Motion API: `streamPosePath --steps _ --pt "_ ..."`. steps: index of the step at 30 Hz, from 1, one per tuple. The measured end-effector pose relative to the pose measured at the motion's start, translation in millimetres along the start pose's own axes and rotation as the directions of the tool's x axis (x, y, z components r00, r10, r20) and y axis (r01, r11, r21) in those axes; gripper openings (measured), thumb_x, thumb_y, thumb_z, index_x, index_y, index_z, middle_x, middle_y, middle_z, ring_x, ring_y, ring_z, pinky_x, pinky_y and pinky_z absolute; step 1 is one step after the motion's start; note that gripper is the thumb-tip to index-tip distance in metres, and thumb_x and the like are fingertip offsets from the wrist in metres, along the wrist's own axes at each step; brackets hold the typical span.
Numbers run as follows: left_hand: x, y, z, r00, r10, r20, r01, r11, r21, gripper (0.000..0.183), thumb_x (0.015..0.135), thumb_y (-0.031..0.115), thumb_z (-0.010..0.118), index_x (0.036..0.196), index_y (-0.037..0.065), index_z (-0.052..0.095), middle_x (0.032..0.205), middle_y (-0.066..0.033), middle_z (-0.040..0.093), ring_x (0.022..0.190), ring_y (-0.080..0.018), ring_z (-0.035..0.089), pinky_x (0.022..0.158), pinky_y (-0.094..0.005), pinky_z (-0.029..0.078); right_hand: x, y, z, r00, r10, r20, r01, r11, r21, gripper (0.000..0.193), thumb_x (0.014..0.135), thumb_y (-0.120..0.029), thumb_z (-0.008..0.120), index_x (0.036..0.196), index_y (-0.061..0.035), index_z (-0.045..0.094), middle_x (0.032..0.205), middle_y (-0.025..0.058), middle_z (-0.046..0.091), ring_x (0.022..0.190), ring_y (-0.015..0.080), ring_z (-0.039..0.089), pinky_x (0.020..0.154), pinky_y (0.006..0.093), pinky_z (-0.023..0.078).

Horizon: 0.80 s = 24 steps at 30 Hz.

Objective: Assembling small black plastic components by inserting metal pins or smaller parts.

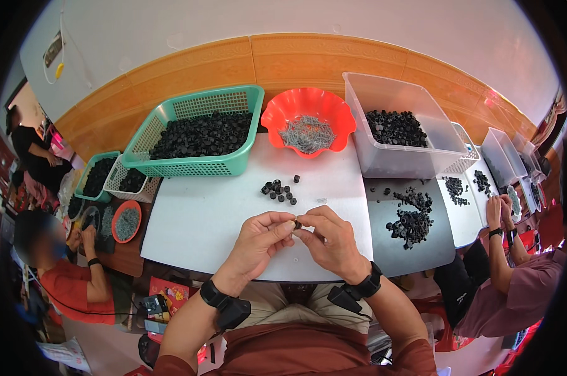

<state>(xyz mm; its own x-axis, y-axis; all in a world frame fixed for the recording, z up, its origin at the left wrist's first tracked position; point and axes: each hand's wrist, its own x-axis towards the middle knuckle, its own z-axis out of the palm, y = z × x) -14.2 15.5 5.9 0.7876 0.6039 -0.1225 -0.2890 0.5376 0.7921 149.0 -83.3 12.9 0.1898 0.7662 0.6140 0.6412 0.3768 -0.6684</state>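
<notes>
Over the near half of the white table, my left hand and my right hand meet fingertip to fingertip. Between them they pinch a small black plastic part; the fingers cover most of it. Just beyond my hands lies a loose group of similar black parts. Farther back, a red scalloped bowl holds thin silvery metal pins. Each wrist wears a black strap with a small box.
A green basket of black parts stands back left, a clear plastic bin back right. Black parts heap on a grey board at right. Co-workers sit at left and right. A tiled wall rises behind.
</notes>
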Motion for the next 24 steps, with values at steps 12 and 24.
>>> streamPosePath --steps 12,24 --pt "-1 11 17 0.999 0.007 -0.041 -0.003 0.996 0.09 0.018 0.096 0.007 0.069 0.113 0.0 0.068 0.097 -0.0064 0.071 0.08 -0.012 0.066 0.076 -0.0272 0.058 0 0 -3 0.997 -0.055 -0.05 0.054 0.998 -0.021 0.027 0.082 0.0 0.079 0.107 -0.0042 0.07 0.096 0.0094 0.067 0.064 0.0169 0.064 0.054 0.028 0.053" --pt "32 31 16 0.951 0.308 -0.004 -0.215 0.672 0.708 0.021 0.097 0.012 0.069 0.113 -0.002 0.069 0.098 -0.0063 0.073 0.079 -0.0115 0.064 0.074 -0.026 0.053 -1 6 -6 0.973 0.09 -0.212 -0.074 0.994 0.084 0.021 0.088 -0.005 0.077 0.105 -0.0027 0.065 0.093 0.008 0.062 0.061 0.0128 0.056 0.054 0.0273 0.047"
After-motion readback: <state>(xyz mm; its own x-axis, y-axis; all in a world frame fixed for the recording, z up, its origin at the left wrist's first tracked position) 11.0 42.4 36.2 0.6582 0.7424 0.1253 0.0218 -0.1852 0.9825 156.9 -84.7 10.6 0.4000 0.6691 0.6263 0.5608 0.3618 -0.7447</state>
